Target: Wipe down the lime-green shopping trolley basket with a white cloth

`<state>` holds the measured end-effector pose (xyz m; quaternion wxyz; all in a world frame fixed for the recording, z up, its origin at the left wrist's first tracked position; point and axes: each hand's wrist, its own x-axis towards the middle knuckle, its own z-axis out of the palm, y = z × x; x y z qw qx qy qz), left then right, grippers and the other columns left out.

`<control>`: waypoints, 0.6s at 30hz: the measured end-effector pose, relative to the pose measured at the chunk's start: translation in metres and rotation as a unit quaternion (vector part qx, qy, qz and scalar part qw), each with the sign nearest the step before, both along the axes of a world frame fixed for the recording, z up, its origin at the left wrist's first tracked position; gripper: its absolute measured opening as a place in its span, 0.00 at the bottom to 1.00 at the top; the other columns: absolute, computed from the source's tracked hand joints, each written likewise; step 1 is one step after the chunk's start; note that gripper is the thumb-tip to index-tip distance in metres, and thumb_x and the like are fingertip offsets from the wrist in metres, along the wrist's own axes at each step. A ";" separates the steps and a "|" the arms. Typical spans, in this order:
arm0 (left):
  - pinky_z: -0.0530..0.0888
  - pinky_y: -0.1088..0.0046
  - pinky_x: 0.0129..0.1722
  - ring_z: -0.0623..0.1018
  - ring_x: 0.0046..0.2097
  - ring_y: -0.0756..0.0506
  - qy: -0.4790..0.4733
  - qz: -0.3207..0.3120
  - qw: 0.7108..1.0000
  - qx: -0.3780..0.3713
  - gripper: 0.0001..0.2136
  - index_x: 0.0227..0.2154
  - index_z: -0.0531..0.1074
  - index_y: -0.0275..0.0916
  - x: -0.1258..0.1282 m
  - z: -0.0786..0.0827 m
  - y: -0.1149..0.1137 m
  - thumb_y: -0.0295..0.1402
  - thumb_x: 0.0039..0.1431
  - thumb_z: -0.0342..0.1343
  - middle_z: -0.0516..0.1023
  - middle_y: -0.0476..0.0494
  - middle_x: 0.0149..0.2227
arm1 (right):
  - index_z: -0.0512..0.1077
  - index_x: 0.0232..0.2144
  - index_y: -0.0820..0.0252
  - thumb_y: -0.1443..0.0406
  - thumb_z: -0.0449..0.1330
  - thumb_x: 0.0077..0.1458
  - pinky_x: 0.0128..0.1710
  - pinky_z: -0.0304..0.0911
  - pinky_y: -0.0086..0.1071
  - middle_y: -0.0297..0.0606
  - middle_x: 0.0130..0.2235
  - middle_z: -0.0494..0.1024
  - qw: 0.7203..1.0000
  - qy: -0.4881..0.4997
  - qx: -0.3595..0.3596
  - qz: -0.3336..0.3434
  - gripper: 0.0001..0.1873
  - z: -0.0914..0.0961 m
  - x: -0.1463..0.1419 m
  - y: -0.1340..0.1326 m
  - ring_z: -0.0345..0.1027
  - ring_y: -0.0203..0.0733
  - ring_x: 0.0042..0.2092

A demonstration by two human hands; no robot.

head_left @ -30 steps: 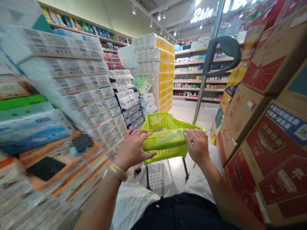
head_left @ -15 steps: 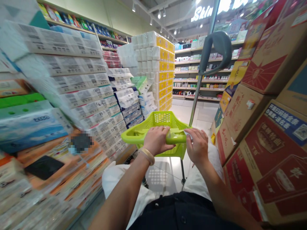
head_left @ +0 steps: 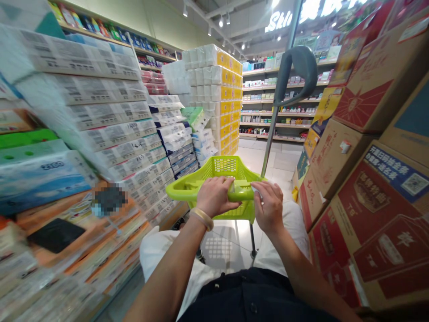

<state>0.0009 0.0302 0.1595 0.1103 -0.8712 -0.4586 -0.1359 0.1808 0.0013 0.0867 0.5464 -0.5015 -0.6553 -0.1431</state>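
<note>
A lime-green shopping basket on a wheeled frame stands between my knees. My left hand, with a pale bangle at its wrist, is closed around the basket's near rim. At the rim's right end my right hand is closed on a small white wipe, pressed to the green plastic; its material is hard to make out. Behind the basket's right side rises a metal pole with a grey loop handle. The pole leans to the right.
Packs of tissue are stacked high on the left. A dark phone-like slab lies on orange packs there. Cardboard cartons crowd the right side. Beyond the basket are yellow-and-white paper packs, a tiled floor and stocked shelves.
Both hands and the basket have shifted slightly left in view, along with the surroundings. Each hand keeps its hold on the near rim; the right still has the white wipe.
</note>
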 end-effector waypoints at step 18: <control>0.69 0.60 0.49 0.76 0.47 0.37 0.010 -0.008 1.000 0.017 0.33 0.55 0.67 0.38 -0.005 -0.002 -0.002 0.54 0.52 0.58 0.76 0.37 0.47 | 0.74 0.48 0.50 0.70 0.54 0.60 0.65 0.46 0.47 0.35 0.50 0.78 0.998 -0.049 0.027 0.038 0.16 -0.008 -0.014 -0.009 0.67 0.46 0.56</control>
